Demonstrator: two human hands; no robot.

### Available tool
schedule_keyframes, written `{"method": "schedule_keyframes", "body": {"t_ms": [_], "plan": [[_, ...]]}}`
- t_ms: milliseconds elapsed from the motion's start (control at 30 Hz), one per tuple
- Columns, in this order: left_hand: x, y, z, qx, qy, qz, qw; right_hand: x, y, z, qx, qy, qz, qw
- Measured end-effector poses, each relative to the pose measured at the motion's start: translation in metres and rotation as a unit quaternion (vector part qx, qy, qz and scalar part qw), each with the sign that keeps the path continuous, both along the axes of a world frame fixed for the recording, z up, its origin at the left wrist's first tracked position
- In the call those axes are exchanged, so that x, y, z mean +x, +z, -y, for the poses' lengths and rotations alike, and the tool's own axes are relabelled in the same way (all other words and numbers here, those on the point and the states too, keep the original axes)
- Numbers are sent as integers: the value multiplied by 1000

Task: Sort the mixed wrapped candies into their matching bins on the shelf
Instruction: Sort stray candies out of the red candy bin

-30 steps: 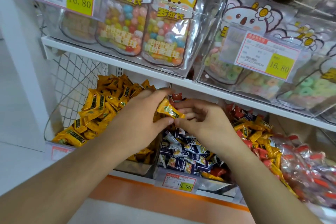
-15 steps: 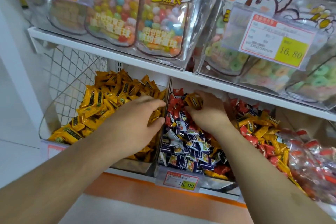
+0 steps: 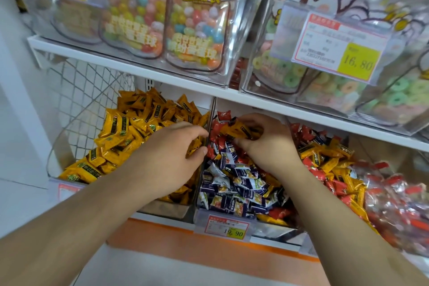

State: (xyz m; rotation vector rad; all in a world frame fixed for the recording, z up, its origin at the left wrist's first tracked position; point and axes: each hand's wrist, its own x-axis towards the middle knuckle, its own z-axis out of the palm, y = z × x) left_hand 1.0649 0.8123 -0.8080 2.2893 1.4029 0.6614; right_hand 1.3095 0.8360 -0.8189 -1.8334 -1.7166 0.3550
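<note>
Yellow wrapped candy (image 3: 236, 130) is in the right hand (image 3: 267, 144), pinched by thumb and curled fingers (image 3: 250, 121) at the far end of the middle bin (image 3: 274, 225), just above a mix of red and dark-blue pieces. Its long axis lies approx. left to right, the left end a bit farther and pointing to the divider (image 3: 210, 132).

Left hand (image 3: 167, 160) hovers over the yellow bin (image 3: 162, 209) on the left, fingers loosely curled w/ nothing in them that I can see, fingertips near the divider.

Step in hand, I judge: take the stray yellow piece out and bring it over the divider to the yellow pile (image 3: 130, 132). To do it well, lift it clear first so no red piece is dragged along, keep the pinch on the wrapper body, not the crimped end, then release low over the pile.
</note>
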Motion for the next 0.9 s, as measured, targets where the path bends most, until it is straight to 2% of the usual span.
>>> {"method": "schedule_keyframes", "body": {"t_ms": [167,300,400,467,600,733,900], "plan": [[3,7,6,12,25,52,998,-17,20,36,54,51,-38,996],[4,17,12,-77,26,179,981,-46,37,61,55,122,-134,982],[0,21,16,-119,21,235,964,-64,38,67,79,152,-123,977],[-6,24,17,-143,33,273,951,-70,38,66,63,162,-136,975],[-22,25,15,-159,74,288,941,-78,38,61,30,169,-159,972],[-26,19,14,-185,79,306,931,-83,35,57,28,170,-167,971],[-27,19,10,-197,84,331,919,-78,37,52,33,144,-224,963]]}}
